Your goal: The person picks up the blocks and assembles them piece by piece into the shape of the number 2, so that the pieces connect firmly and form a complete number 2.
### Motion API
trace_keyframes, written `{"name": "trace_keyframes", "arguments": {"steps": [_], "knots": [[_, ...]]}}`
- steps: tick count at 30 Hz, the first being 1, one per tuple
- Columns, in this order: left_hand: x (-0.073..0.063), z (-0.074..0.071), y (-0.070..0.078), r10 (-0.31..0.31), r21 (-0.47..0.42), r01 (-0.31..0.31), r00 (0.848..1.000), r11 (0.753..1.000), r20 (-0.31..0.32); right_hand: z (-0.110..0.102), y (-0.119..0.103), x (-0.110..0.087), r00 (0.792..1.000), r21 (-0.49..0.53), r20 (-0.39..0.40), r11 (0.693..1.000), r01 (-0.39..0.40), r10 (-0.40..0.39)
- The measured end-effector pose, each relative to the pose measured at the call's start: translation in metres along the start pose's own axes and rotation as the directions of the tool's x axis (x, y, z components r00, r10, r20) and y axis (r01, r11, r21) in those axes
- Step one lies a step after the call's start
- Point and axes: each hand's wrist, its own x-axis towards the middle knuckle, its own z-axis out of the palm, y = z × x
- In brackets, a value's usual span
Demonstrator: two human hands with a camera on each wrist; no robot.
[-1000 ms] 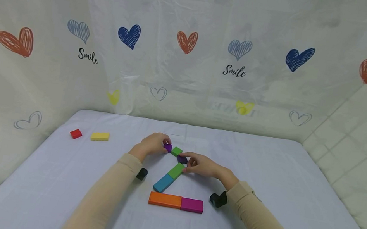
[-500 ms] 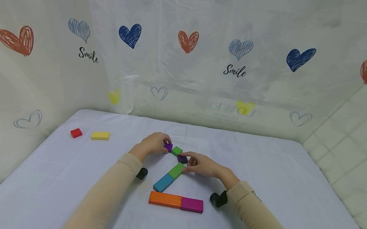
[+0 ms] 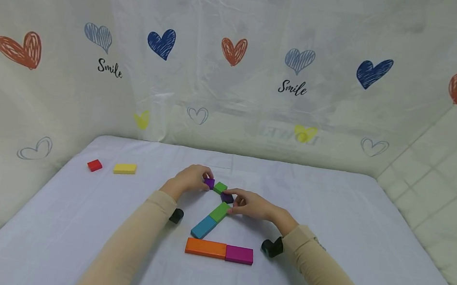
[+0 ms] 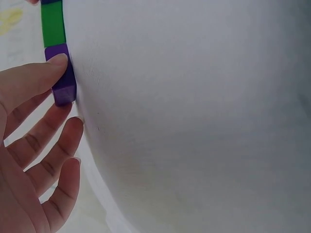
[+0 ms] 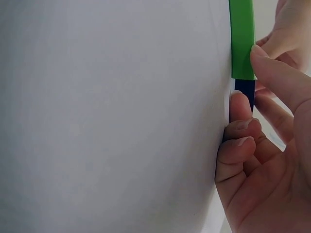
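Note:
My left hand (image 3: 192,178) pinches a small purple block (image 3: 210,184) at the far middle of the table; in the left wrist view its thumb lies across the block (image 4: 63,90). A small green block (image 3: 220,188) sits right beside it. On the other side of that is a dark purple block (image 3: 227,198), with my right hand (image 3: 255,206) curled at it, index fingertip at its far edge. The right thumb touches a longer green block (image 5: 243,43), whose near end meets a blue block (image 3: 204,227). Fingers partly hide the dark purple block (image 5: 245,89) in the right wrist view.
Nearer the front, an orange block (image 3: 206,248) and a magenta block (image 3: 239,255) lie end to end. A red block (image 3: 94,165) and a yellow block (image 3: 125,169) are at the far left of the white-covered table (image 3: 332,215). A printed sheet (image 3: 260,103) stands behind it.

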Motion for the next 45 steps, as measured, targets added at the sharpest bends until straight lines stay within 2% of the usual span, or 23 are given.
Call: {"name": "trace_keyframes", "arguments": {"steps": [17, 24, 28, 37, 45], "knots": [[-0.003, -0.002, 0.0, -0.021, -0.008, 0.021, 1.0, 1.0, 0.013, 0.001, 0.0, 0.001, 1.0, -0.001, -0.002, 1.0, -0.002, 0.002], [-0.008, -0.007, -0.006, -0.021, -0.03, 0.021, 0.999, 0.999, 0.027, 0.001, 0.001, 0.001, 1.0, -0.001, 0.001, 1.0, -0.014, 0.014], [-0.013, -0.014, -0.01, -0.015, -0.038, 0.016, 1.0, 0.999, 0.019, 0.0, 0.002, 0.001, 1.0, -0.01, 0.001, 1.0, -0.006, 0.006], [-0.027, -0.033, -0.018, 0.058, -0.031, -0.058, 0.998, 0.998, -0.02, -0.001, 0.003, 0.001, 1.0, -0.029, 0.002, 1.0, 0.004, -0.004], [-0.042, -0.055, -0.034, 0.02, -0.066, -0.024, 0.997, 0.998, -0.069, 0.0, 0.001, 0.0, 1.0, -0.022, 0.003, 1.0, -0.003, 0.003]]}}
